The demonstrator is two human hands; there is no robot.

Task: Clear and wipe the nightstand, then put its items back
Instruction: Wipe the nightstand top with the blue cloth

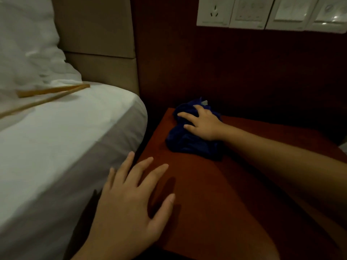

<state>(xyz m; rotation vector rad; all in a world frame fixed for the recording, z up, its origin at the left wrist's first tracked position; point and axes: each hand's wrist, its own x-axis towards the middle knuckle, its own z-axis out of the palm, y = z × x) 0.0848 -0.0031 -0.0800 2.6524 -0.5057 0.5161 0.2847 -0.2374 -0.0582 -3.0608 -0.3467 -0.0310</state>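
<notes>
The nightstand (216,194) has a dark reddish-brown wooden top with nothing on it except a crumpled blue cloth (185,140) at its far left corner. My right hand (201,124) lies on top of the cloth with straight, spread fingers, pressing it onto the wood. My left hand (131,199) hovers or rests flat over the near left edge of the nightstand, fingers spread and holding nothing.
A bed with a white sheet (65,147) stands close against the nightstand's left side. Two thin wooden sticks (54,92) lie on the sheet near a white pillow (28,44). A row of white sockets and switches (272,12) is on the dark wall panel behind.
</notes>
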